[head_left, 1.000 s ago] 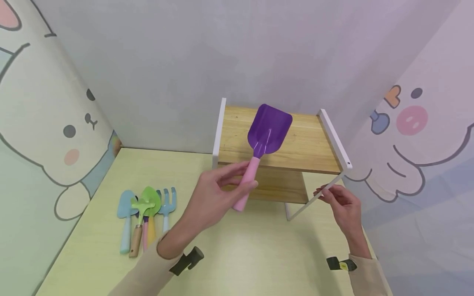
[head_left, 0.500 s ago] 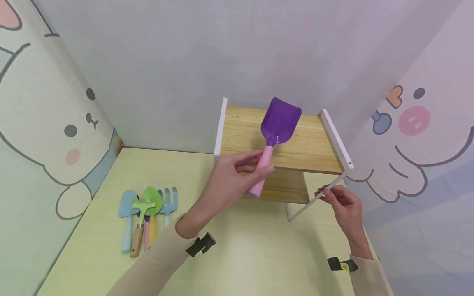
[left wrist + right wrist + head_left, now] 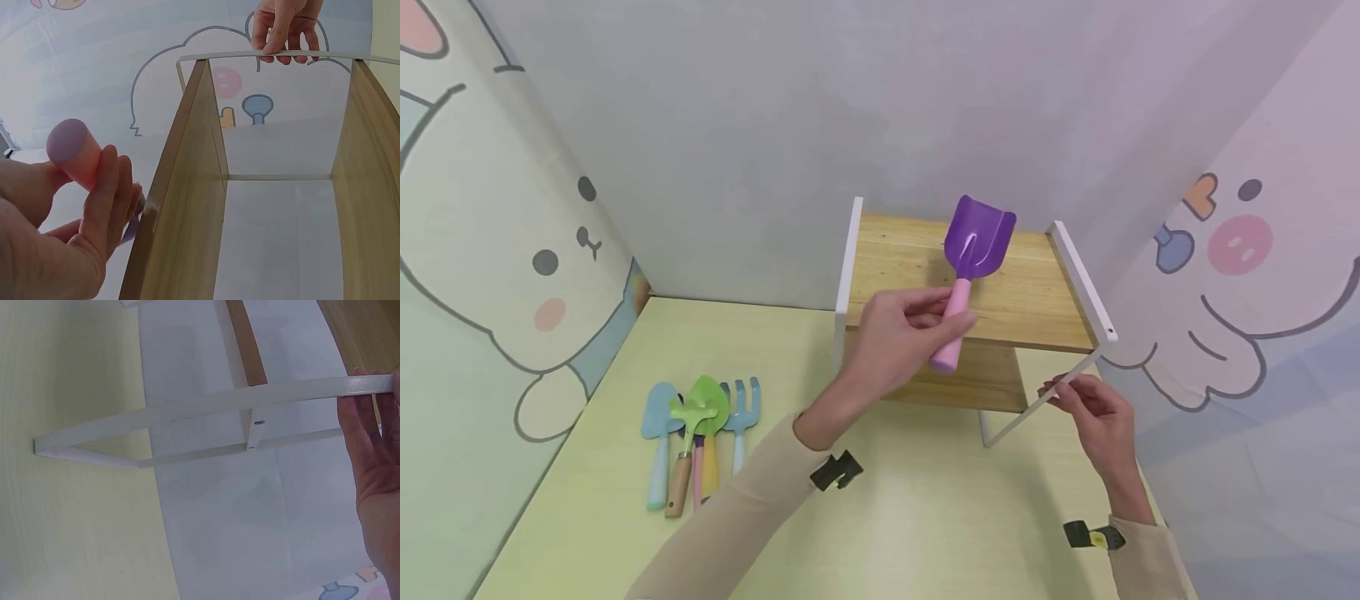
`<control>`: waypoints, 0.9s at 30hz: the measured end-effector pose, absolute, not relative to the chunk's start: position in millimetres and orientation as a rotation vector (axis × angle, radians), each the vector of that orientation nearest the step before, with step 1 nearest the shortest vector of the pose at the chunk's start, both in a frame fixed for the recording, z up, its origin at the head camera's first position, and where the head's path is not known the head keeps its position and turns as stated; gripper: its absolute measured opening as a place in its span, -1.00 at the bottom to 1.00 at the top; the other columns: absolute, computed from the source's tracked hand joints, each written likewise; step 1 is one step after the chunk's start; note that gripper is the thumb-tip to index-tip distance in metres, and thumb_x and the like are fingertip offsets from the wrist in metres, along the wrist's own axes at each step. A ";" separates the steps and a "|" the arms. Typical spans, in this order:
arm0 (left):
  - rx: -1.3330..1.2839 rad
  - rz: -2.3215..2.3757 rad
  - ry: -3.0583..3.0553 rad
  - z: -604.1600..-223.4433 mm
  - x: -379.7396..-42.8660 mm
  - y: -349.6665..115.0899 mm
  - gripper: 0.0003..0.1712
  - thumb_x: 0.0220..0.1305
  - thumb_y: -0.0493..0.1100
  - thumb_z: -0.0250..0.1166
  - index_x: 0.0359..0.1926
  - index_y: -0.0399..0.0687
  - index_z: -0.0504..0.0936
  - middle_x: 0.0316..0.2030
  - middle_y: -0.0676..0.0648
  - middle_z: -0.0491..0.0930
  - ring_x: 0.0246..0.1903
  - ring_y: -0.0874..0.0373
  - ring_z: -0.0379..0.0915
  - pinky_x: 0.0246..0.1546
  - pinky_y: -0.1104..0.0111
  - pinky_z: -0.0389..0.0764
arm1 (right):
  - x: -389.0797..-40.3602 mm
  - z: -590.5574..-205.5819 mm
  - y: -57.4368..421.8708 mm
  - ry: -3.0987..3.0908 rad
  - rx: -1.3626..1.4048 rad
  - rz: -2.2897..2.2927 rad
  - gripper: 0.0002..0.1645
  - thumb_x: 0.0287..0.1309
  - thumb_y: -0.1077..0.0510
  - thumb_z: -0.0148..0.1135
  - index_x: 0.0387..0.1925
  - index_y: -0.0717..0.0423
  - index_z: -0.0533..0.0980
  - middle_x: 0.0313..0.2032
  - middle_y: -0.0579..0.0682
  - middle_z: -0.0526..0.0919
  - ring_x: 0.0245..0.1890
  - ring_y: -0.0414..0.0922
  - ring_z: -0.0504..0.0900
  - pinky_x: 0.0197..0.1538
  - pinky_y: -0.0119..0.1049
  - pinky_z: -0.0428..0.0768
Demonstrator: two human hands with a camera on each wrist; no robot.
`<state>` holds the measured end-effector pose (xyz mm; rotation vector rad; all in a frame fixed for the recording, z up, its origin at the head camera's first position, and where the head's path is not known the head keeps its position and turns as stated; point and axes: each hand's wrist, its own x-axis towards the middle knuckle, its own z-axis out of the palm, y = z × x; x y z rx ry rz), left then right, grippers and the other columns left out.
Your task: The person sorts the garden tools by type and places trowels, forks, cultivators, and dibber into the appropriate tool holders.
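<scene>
My left hand (image 3: 898, 342) grips a small garden shovel by its pink handle, and its purple blade (image 3: 979, 242) points away over the upper board (image 3: 887, 267) of a two-tier shelf. Seen in the left wrist view, the pink handle end (image 3: 67, 140) faces the camera, and the fingers (image 3: 103, 187) wrap round it beside the board's front edge. My right hand (image 3: 1099, 421) pinches the slanted white side bar (image 3: 1037, 402) of the shelf. In the right wrist view its fingers lie around the white frame (image 3: 200, 409), partly cut off by the picture's edge.
Several garden tools lie bunched on the table (image 3: 602, 467) at the left: a light blue trowel (image 3: 660, 412), a green rake with a wooden handle (image 3: 679, 483), a green spade (image 3: 713, 400) and a light blue fork (image 3: 742, 412). The lower board (image 3: 955, 379) sits beneath. Printed cloth walls surround the table.
My left hand has carried the shovel to the right and farther out over the upper board. The right hand stays on the side bar.
</scene>
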<state>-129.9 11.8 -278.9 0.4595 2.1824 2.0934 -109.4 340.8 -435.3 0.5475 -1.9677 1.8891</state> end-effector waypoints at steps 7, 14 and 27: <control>0.500 2.027 2.206 -276.0 -140.3 22.5 -0.49 0.28 -0.12 0.50 0.18 -0.28 0.66 -0.16 -0.14 0.78 -0.29 0.17 0.73 -0.29 0.35 0.76 | -108.3 -433.6 340.5 -1.950 0.552 1.896 -0.79 0.29 0.66 0.05 -0.07 0.65 0.51 -0.17 0.12 0.78 -0.18 -0.10 0.80 -0.08 -0.26 0.72; 0.489 1.953 2.256 -274.4 -147.3 31.4 -0.57 0.31 -0.10 0.48 0.09 -0.27 0.71 -0.22 -0.12 0.78 -0.34 0.18 0.72 -0.32 0.40 0.74 | -107.8 -433.8 340.5 -2.016 0.481 1.859 -0.82 0.32 0.61 0.08 -0.07 0.63 0.51 -0.17 0.04 0.79 -0.17 -0.13 0.80 -0.07 -0.27 0.72; 0.442 1.832 2.362 -264.6 -155.6 48.9 -0.68 0.33 0.03 0.45 -0.30 -0.17 0.79 -0.54 0.00 0.67 -0.56 0.25 0.49 -0.59 0.48 0.39 | -108.1 -435.4 340.7 -2.020 0.477 1.862 -0.83 0.32 0.61 0.09 -0.09 0.65 0.50 -0.17 0.00 0.79 -0.18 -0.14 0.80 -0.07 -0.26 0.72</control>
